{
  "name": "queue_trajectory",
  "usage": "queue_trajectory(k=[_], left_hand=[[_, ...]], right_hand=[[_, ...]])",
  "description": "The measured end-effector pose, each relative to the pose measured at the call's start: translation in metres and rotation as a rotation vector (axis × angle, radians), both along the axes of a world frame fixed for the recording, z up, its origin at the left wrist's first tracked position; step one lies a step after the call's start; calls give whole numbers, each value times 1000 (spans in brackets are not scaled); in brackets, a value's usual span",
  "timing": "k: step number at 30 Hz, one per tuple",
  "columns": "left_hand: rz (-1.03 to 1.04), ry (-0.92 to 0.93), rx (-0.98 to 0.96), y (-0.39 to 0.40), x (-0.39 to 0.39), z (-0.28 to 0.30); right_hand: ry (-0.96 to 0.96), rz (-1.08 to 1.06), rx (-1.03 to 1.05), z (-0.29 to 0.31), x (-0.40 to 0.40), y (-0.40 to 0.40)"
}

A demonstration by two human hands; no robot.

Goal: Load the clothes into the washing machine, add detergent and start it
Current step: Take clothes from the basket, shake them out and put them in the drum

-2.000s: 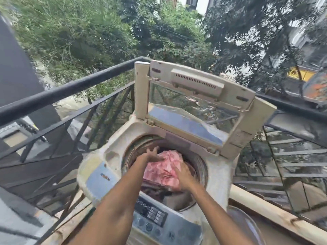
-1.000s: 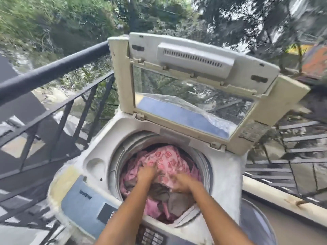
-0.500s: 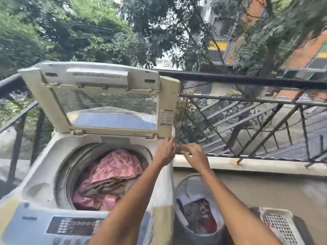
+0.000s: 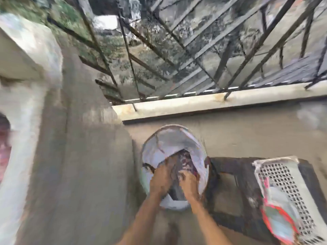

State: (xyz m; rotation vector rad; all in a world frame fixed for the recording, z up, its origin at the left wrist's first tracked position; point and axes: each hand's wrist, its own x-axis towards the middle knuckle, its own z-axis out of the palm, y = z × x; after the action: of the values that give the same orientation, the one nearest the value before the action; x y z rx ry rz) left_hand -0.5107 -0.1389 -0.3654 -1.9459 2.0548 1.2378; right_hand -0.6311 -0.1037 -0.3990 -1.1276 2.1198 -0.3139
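Observation:
The frame is blurred by motion. A round white laundry bucket [image 4: 159, 147] stands on the floor to the right of the washing machine [image 4: 26, 106]. Inside it lie dark patterned clothes [image 4: 184, 159]. My left hand [image 4: 161, 177] and my right hand [image 4: 188, 183] both reach down into the bucket onto the clothes. Whether the fingers grip the cloth is too blurred to tell. Pink clothes [image 4: 4, 149] show in the machine's drum at the far left edge.
A perforated white basket [image 4: 286, 188] with a red-edged packet [image 4: 277, 221] rests on a dark stand [image 4: 230, 183] at the right. A low concrete ledge [image 4: 212, 103] with black railing [image 4: 194, 50] runs behind the bucket.
My view has swung right and down from the machine's drum. Both hands left the pink clothes, passed the lid's corner and dropped into the bucket.

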Motion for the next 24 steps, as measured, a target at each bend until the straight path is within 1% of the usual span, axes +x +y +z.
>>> queue_trajectory(k=[2, 3, 5, 7, 9, 12, 14, 16, 19, 21, 24], left_hand=[[56, -12, 40, 0, 2, -65], [89, -26, 49, -3, 4, -91], [101, -63, 75, -9, 9, -135], [115, -85, 64, -18, 14, -163], [195, -53, 65, -22, 17, -178], [233, 14, 79, -15, 19, -180], [228, 29, 76, -8, 23, -171], [212, 51, 79, -4, 22, -145], [176, 78, 120, -6, 15, -95], [131, 95, 106, -11, 11, -51], [35, 198, 95, -15, 8, 15]], right_hand=[[-4, 67, 72, -57, 6, 0], [-32, 93, 169, -83, 10, -1], [-4, 89, 290, -137, 18, 0], [47, 62, 367, -178, 26, -2], [36, 29, 370, -193, 31, -10], [-71, -86, 270, -194, 26, -12], [-154, -170, 183, -172, 20, -10], [-277, -304, 59, -131, 13, -8], [-397, -466, -82, -57, 3, -8], [-461, -551, -214, 0, 1, -11], [-525, -656, -368, 92, 1, -22]])
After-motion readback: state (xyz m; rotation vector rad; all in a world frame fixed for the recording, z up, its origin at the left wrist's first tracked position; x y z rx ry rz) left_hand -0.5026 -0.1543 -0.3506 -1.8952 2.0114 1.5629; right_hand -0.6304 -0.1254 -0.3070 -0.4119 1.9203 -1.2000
